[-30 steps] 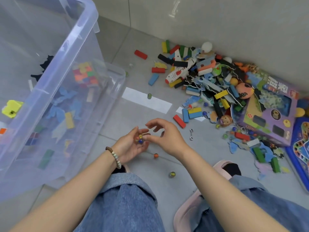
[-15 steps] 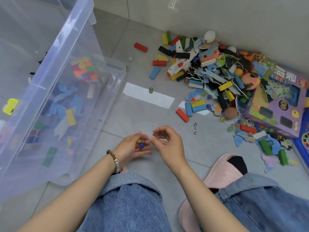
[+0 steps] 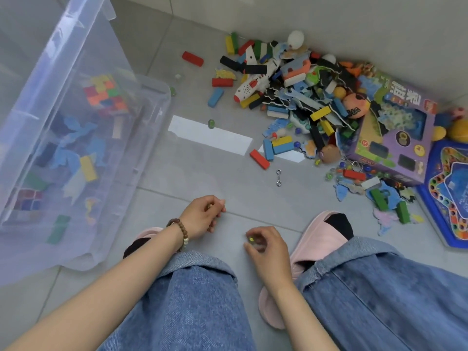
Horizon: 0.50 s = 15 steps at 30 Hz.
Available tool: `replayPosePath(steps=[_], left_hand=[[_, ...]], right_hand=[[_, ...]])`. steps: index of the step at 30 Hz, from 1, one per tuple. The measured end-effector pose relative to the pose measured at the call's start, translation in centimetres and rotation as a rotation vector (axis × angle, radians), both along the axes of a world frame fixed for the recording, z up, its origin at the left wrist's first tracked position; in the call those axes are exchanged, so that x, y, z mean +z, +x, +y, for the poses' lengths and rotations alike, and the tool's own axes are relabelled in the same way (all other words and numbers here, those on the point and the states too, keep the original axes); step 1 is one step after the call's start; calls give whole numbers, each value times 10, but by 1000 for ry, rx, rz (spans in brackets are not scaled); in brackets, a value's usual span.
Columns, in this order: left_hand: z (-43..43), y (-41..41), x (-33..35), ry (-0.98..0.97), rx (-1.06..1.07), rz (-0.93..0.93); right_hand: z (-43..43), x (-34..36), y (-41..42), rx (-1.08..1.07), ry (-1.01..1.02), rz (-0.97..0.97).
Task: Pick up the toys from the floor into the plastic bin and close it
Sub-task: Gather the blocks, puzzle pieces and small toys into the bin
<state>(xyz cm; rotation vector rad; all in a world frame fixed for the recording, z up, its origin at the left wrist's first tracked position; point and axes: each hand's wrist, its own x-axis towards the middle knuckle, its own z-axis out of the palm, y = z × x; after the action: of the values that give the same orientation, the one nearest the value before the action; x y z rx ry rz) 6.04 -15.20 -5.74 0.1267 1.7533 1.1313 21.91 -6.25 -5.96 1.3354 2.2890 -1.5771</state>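
Observation:
My left hand, with a bead bracelet at the wrist, is curled around several marbles just above the floor, right of the clear plastic bin. My right hand is low between my slippers, its fingertips pinching a yellow-green marble. The bin holds blue foam pieces, coloured blocks and a cube puzzle. A large heap of toys lies against the wall: wooden blocks, a toy plane, foam puzzle pieces and balls. A green marble sits on a white strip.
A purple game box and a blue game board lie at the right. A metal hook and more marbles rest on the tiles. The bin's lid leans up at the left. My knees and pink slippers fill the foreground.
My hands have separated. The right hand dropped toward me and pinched a marble off the floor between my feet. The left hand closed over its marbles. The view tilted down.

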Motion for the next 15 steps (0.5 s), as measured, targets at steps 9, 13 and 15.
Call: replayPosePath(steps=[9,13,15], left_hand=[[16,-27,19,180,517,-497],[30,-58,23,205,582,-407],[33,-75,23,171,585,-298]], right_hand=[[28,51,-100,52,-230,279],[74,46,-159,-24,-130,283],[86,35,-189,53,-20,203]])
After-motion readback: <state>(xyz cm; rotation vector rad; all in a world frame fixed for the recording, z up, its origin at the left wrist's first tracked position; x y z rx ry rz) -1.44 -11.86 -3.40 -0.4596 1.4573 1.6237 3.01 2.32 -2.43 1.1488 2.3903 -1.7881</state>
